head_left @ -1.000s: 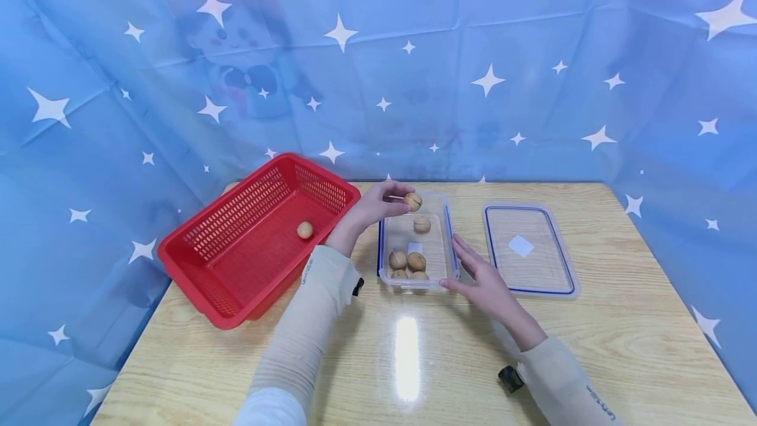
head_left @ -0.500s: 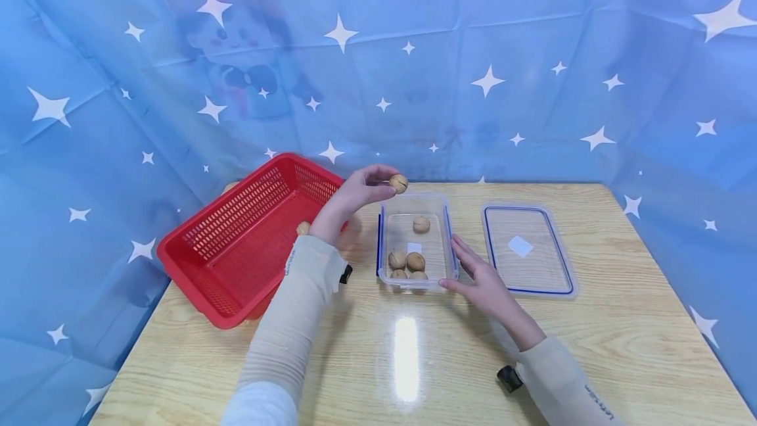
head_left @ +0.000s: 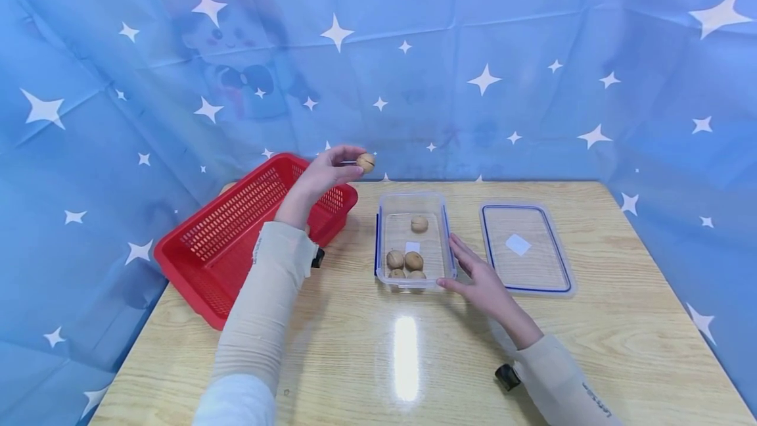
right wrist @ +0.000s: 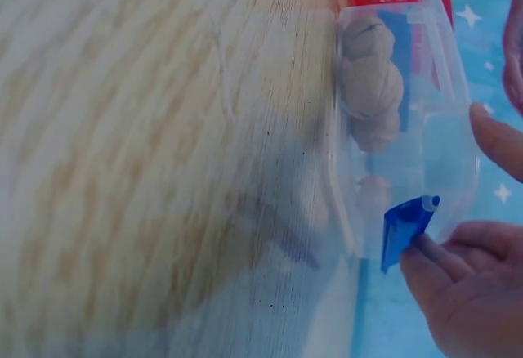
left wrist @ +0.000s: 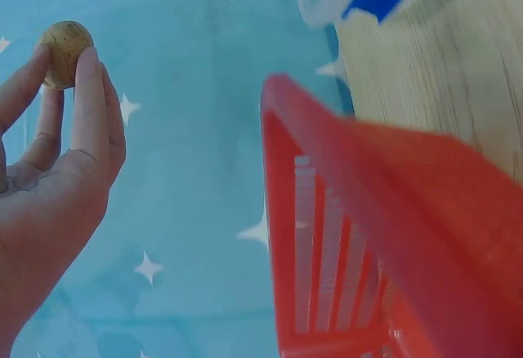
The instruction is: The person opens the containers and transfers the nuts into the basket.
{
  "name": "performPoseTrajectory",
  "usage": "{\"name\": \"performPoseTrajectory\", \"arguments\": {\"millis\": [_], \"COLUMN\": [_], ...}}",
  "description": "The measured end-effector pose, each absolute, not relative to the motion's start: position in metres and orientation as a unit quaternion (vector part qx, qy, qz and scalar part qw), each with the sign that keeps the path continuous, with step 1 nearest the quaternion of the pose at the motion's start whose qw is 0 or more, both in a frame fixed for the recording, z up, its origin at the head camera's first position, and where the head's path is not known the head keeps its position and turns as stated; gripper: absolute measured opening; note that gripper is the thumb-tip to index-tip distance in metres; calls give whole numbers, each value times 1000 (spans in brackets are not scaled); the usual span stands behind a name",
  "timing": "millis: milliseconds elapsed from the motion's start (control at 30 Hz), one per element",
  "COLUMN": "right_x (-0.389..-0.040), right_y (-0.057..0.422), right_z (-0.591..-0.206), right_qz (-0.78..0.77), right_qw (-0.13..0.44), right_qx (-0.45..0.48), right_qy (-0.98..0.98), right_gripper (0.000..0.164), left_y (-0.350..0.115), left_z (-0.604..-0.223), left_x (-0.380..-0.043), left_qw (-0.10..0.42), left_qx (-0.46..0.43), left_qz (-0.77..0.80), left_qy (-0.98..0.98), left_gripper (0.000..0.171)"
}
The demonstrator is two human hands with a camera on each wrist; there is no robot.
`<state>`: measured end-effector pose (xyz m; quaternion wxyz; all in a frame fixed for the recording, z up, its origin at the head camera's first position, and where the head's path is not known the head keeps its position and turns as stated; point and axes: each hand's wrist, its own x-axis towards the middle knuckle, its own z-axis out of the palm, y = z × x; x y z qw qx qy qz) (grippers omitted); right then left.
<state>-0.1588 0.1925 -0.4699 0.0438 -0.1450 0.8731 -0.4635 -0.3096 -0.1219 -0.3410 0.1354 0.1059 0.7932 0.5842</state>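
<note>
My left hand (head_left: 325,173) pinches a walnut (head_left: 366,162) between thumb and fingers, raised over the far right corner of a red plastic basket (head_left: 189,268). In the left wrist view the walnut (left wrist: 67,54) sits at the fingertips, against the backdrop. My right hand (head_left: 483,286) rests along the right side of a clear plastic food box (head_left: 396,229), fingers fairly straight, thumb by its near corner. Several walnuts (head_left: 414,260) lie grouped at the box's near end, with one walnut (head_left: 419,223) farther back. The right wrist view shows my fingers by a blue latch (right wrist: 405,229).
The clear lid (head_left: 528,248) with a blue seal lies flat on the wooden table (head_left: 349,360), right of the box. My left sleeve (head_left: 260,307) covers part of the basket and nearly all of a walnut inside it. A blue star-patterned curtain (head_left: 378,71) hangs behind the table.
My left hand has moved left and up, carrying the walnut from over the box to above the basket's far corner. The right hand has stayed at the box.
</note>
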Motion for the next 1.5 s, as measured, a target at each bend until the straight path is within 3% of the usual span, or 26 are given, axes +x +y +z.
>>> {"name": "performPoseTrajectory", "arguments": {"millis": [767, 1500], "right_x": [-157, -158], "right_y": [191, 190], "right_z": [-470, -470], "right_qz": [-460, -460], "right_qw": [36, 35], "right_qx": [-145, -142], "right_qy": [875, 876], "right_gripper": [87, 87], "left_y": [-206, -260], "left_z": [-339, -390], "left_x": [-304, -293], "left_qw": [104, 119], "left_qx": [17, -43], "left_qz": [631, 542], "left_qy": [769, 831], "left_gripper": [49, 62]}}
